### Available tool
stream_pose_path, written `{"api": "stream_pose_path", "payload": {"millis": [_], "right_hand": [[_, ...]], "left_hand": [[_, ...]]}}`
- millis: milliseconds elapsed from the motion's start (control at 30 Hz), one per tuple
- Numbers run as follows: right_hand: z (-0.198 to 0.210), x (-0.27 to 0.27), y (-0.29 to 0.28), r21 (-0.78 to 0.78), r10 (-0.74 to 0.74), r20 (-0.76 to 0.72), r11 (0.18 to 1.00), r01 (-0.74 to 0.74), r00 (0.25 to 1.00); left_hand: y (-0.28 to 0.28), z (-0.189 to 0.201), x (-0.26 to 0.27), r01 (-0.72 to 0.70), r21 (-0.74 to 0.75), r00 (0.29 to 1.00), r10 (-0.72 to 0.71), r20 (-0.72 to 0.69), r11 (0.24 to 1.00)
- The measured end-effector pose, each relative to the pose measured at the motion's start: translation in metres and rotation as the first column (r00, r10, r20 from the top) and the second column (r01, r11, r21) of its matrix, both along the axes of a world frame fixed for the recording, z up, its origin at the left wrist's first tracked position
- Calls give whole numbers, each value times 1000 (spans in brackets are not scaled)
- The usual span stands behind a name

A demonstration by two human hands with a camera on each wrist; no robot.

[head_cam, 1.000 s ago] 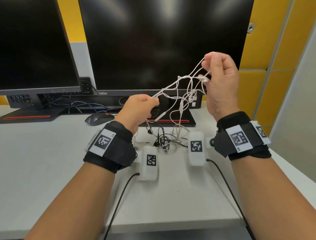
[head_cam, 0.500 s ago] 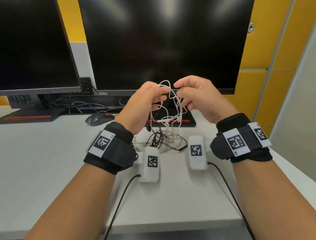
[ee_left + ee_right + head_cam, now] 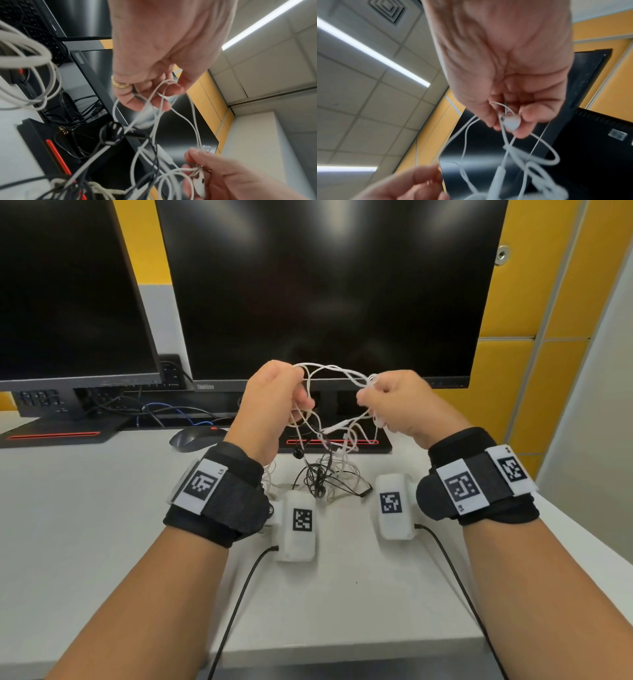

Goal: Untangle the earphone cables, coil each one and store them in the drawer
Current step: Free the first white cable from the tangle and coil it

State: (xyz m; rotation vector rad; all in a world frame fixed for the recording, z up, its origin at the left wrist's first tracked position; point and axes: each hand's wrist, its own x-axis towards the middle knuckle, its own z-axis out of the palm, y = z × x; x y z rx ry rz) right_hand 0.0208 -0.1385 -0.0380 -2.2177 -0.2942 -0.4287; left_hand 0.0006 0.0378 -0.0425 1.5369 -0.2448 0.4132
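Above the white tabletop [image 3: 102, 508], my left hand [image 3: 270, 405] and right hand [image 3: 400, 405] each grip loops of the thin white tangled earphone cable [image 3: 329, 398].

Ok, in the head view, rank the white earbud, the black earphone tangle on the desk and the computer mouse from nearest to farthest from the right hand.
1. White earbud: pinched in the right hand's own fingers.
2. Black earphone tangle: on the desk, below and to the left of that hand.
3. Computer mouse: farthest, on the desk past the left hand.
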Motion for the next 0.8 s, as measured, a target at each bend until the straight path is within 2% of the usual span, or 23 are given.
{"api": "stream_pose_path", "payload": {"millis": [100,167,267,367,500,667,800], "right_hand": [[2,6,-4,247,-85,89,967,61,992],[2,8,-7,323,-152,160,942,94,975],[0,13,-12,356,-242,198,921,161,950],[-1,14,-16,299,-312,240,925,236,919],[0,13,-16,306,-352,277,914,265,894],[1,11,-17,343,-352,261,904,254,899],[2,9,-17,419,-305,169,883,212,937]], "left_hand": [[3,-4,2,-71,93,996,75,-41,993],[4,-6,3,-123,136,992,127,-20,983],[5,-6,3,-186,151,982,190,-9,971],[6,-4,3,-205,123,976,212,-44,971],[5,-3,2,-177,108,979,187,-84,978],[5,-2,4,-141,94,973,156,-173,986],[5,-3,0,79,161,966,-36,-255,984]]}}
